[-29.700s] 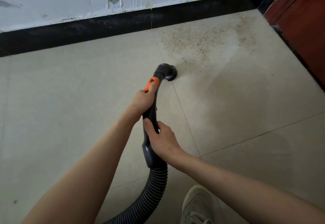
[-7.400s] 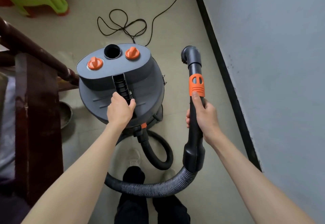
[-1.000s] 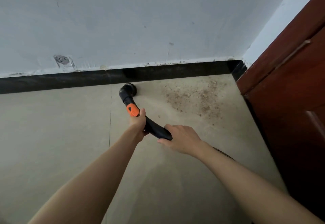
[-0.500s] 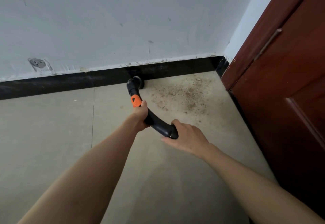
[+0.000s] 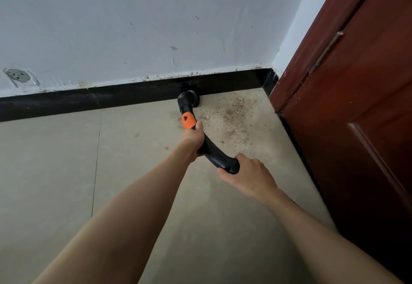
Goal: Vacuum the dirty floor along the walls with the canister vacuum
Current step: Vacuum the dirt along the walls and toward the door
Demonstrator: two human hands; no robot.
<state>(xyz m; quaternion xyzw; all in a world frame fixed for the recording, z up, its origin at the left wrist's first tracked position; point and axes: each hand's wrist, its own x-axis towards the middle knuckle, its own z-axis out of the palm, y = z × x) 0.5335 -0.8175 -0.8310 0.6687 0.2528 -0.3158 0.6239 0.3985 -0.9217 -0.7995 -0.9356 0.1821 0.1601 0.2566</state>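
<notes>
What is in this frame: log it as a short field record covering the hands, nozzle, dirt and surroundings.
left hand: grips the vacuum wand just below its orange collar
right hand: grips the wand's rear bend
nozzle: down at the floor, against the black baseboard
dirt patch: brown specks on the floor tiles, right of the nozzle, in the corner
wall: white, scuffed
door: dark red wood, on the right
canister: not in view

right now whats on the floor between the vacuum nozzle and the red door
In the head view, a patch of brown dirt speckles the floor between the nozzle and the door; nothing else lies there.
</notes>
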